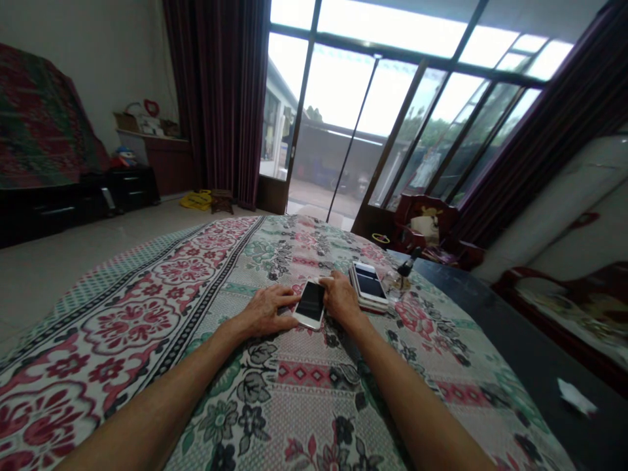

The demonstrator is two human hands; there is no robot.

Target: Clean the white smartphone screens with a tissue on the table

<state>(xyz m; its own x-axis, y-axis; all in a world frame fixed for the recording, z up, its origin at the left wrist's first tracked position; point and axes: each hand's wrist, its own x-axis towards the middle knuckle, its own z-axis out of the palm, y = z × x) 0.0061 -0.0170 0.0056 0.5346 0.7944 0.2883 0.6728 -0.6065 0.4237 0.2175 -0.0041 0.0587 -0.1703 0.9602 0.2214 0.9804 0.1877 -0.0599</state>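
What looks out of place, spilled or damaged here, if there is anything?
A crumpled-looking white scrap, perhaps paper, lies apart on the dark surface at the right, so it looks like litter. Around the phone between the left hand and right hand, I see no spill or clear damage.

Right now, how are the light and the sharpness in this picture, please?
Head view: daylight turns the windows nearly white; head view: the black cabinet sinks into shade, small details look soft, and the door frames lean; head view: the phone screen looks dark.
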